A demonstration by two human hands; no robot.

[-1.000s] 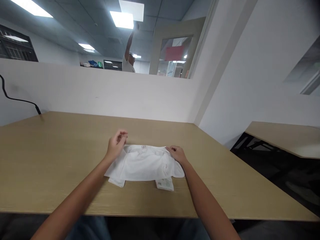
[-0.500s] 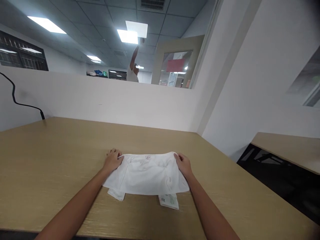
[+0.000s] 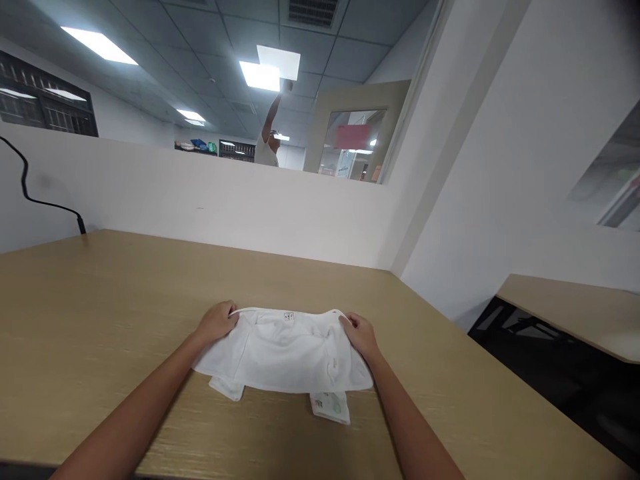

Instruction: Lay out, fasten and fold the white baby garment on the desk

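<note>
A small white garment (image 3: 285, 357), which looks like a baby shirt, lies on the wooden table in front of me with its wide edge toward me. A small printed label (image 3: 289, 317) shows at the middle of its top edge. Two flaps stick out below the near edge; the right flap (image 3: 330, 407) bears a faint green and dark print. My left hand (image 3: 217, 321) is closed on the top left corner, its fingertips partly hidden. At the top right corner, my right hand (image 3: 361, 333) pinches the cloth between thumb and fingers.
The wooden table (image 3: 125, 293) meets a white low wall (image 3: 225, 213) with glass above it. A black cable (image 3: 37, 200) hangs at the left. Another table (image 3: 575, 310) stands to the right. Behind the glass, a person (image 3: 267, 147) has one arm raised.
My left hand's fingers, partly spread before, are now curled in at the corner. Both hands and the garment sit slightly further left in the view, which has tilted a little.
</note>
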